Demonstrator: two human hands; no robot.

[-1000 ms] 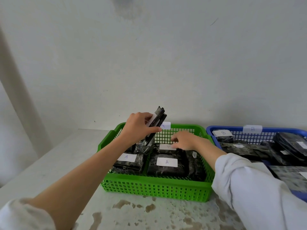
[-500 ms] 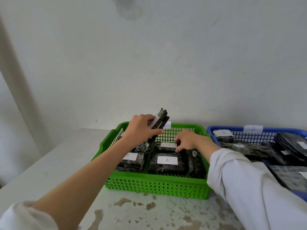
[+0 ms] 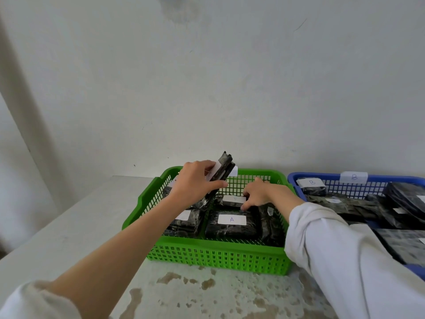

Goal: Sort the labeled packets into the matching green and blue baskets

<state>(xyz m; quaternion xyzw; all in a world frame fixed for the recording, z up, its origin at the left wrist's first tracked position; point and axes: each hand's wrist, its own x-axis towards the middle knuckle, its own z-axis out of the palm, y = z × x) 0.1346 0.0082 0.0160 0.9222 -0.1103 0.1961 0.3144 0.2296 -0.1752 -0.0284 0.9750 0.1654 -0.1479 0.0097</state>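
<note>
A person in white sleeves reaches both arms into a green basket (image 3: 218, 246) that stands at the far edge of a pale desk (image 3: 69, 226), close to a plain white wall (image 3: 207, 77). The left grip (image 3: 195, 183), a bare hand, is closed around a dark packet (image 3: 225, 165) with its thumb on the near side and fingers on the far side. That packet stands tilted on its end over the basket's far left part, its top rising above the rim and a white label partly under the fingers. The right grip (image 3: 259, 192) is bent over the rear of the basket, fingertips down on a flat packet (image 3: 230, 200) with a white label; whether it pinches the packet or only touches it cannot be told. In front of that lies a packet marked A (image 3: 232, 224), with another labelled packet (image 3: 184, 223) to its left and a narrow packet on edge (image 3: 269, 219) at the basket's right wall. Just beside the green basket, toward the desk's right edge, stands a blue basket (image 3: 326, 177) tagged with a B label (image 3: 353, 177) and filled with more dark packets (image 3: 345, 206). Brown stains (image 3: 195, 284) mottle the desk near its front edge.
</note>
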